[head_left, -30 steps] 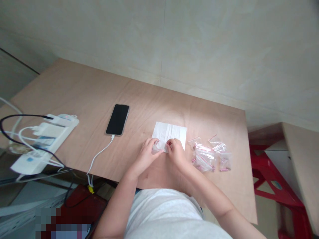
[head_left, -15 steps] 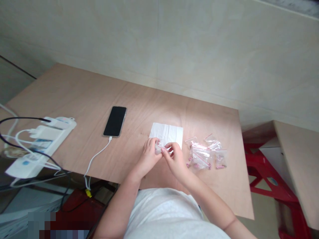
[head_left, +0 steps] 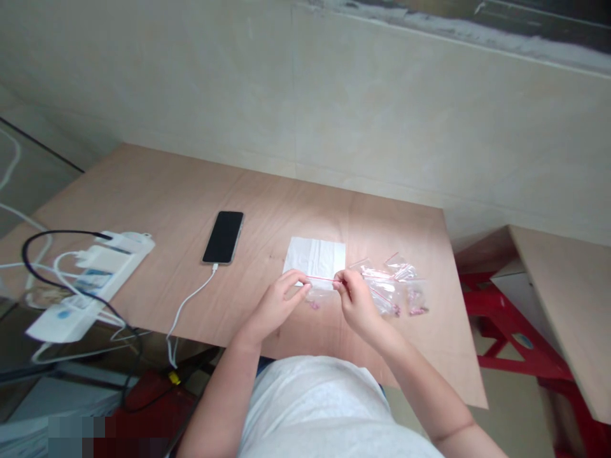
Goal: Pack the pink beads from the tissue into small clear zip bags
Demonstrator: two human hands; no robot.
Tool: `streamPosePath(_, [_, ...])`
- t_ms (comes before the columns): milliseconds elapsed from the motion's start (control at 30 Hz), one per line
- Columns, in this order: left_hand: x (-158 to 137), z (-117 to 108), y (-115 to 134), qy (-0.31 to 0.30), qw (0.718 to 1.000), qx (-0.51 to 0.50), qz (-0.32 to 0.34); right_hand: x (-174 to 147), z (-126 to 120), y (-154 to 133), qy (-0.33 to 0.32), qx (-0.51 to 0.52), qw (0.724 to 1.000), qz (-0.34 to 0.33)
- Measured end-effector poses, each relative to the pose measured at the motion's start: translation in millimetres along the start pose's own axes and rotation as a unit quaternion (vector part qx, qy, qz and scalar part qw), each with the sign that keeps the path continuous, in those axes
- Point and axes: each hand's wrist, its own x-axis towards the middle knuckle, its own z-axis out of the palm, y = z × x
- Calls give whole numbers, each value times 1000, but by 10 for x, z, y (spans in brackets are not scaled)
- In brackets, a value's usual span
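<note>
Between my hands a small clear zip bag [head_left: 322, 294] with a red seal line hangs over the table, with something pink at its bottom. My left hand [head_left: 281, 299] pinches one end of the seal between thumb and fingers. At the other end of that line, my right hand [head_left: 356, 296] is closed on the bag's corner. A white paper sheet [head_left: 315, 254] lies flat just behind the bag. To the right of my right hand sits a pile of similar clear bags [head_left: 389, 289], several of them with small pink pieces inside.
A black phone [head_left: 223, 237] with a white charging cable [head_left: 188, 298] lies on the wooden table [head_left: 267, 210] to the left. Farther left, a white power strip [head_left: 114, 273] carries plugs and tangled cords. A red stool [head_left: 510, 331] stands right, beside another table [head_left: 563, 286].
My hands have moved apart along the bag's seal. The bag now hangs stretched below the red line, where before it was bunched between my fingers. The camera view has tilted up slightly.
</note>
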Motion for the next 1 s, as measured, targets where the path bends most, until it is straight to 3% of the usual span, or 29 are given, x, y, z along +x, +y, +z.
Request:
streamPosePath(133, [-38,6,33,-25,999,-21,-16,-34,-93,-18,9,21,1000,6])
streamPosePath(400, [-113,-34,293,-134,986,-92,-27,-153,-73,-128,23,245,968,49])
streamPosePath(533, [-68,6,341,-110,989,-87,-39,-134,-100,-234,39,290,954,74])
streamPosePath(633, [-11,28,304,-93,992,-81,-29,-125,-115,-268,15,338,934,118])
streamPosePath(800, [34,76,218,-82,992,-90,-29,-99,5,-99,24,394,909,131])
streamPosePath(1000, [46,194,184,-131,972,-180,-72,-80,78,16,58,373,921,101])
